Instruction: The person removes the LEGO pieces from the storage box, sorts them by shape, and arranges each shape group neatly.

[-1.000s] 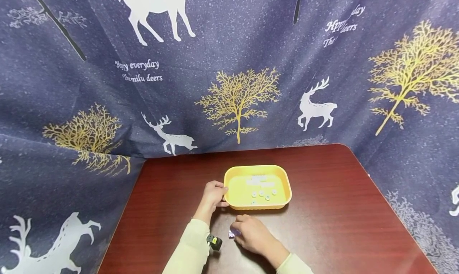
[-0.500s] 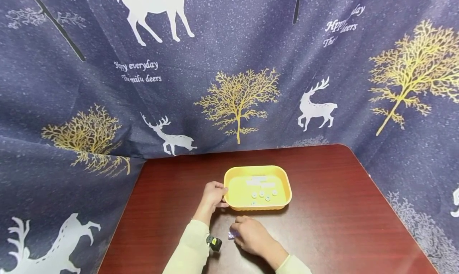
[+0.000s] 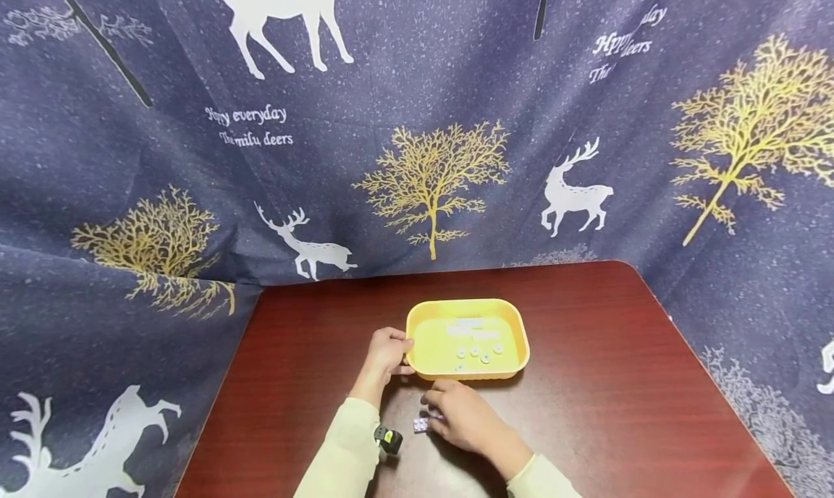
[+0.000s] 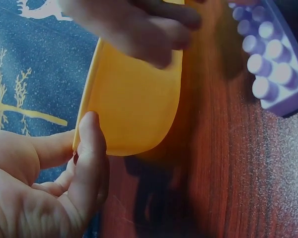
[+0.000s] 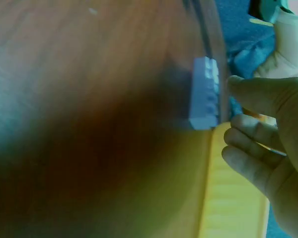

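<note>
In the lower middle of the head view, we see a person's left hand (image 3: 387,353) gripping the left end of a yellow plastic tray (image 3: 469,374), the thumb laid along its wall. Just below the tray, the right hand (image 3: 465,418) hangs with its thumb and fingers parted; the right wrist view shows us a gap between them and a purple studded toy brick (image 3: 420,425). The brick lies on the reddish-brown wooden table (image 3: 586,411), at lower centre, partly covered by the right hand. Inside the tray, we count several small round pieces (image 3: 485,358) beside pale oblong ones, too faint to identify. A blue deer-print cloth (image 3: 449,78) fills the upper frame.
</note>
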A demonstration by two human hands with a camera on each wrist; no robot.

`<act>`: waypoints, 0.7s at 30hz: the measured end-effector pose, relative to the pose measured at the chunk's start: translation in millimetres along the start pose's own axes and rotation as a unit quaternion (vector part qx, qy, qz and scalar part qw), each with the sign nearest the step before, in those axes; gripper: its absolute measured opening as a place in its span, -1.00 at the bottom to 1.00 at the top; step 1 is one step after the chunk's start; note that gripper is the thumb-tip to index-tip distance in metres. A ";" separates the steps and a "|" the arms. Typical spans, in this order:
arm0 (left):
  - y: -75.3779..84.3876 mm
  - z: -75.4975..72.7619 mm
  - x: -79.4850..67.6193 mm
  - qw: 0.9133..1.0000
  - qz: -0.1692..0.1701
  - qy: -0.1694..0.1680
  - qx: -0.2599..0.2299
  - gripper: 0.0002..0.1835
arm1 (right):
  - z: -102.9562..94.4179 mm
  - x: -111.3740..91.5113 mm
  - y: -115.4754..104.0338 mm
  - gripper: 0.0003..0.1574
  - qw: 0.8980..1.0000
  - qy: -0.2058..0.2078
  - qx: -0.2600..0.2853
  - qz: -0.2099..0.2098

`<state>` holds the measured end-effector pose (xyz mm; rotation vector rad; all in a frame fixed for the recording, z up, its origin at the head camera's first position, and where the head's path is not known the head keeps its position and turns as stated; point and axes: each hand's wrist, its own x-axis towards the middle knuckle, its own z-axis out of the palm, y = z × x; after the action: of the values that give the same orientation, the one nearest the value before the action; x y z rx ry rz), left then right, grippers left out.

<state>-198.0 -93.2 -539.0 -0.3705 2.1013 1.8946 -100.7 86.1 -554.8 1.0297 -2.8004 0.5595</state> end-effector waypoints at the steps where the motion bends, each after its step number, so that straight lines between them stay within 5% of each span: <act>1: -0.2 0.1 0.1 1.000 0.000 0.000 0.000 -0.73 | -3.2 1.2 0.3 -0.68 1.000 -0.001 0.001 0.006; 21: -1.3 -1.2 2.2 1.000 0.002 0.001 -0.001 -0.75 | -38.1 19.5 21.3 -0.60 0.996 0.059 -0.019 0.058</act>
<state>-199.6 -94.5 -540.9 -0.3696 2.1020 1.9001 -130.3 103.6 -521.7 0.8029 -2.7682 0.5589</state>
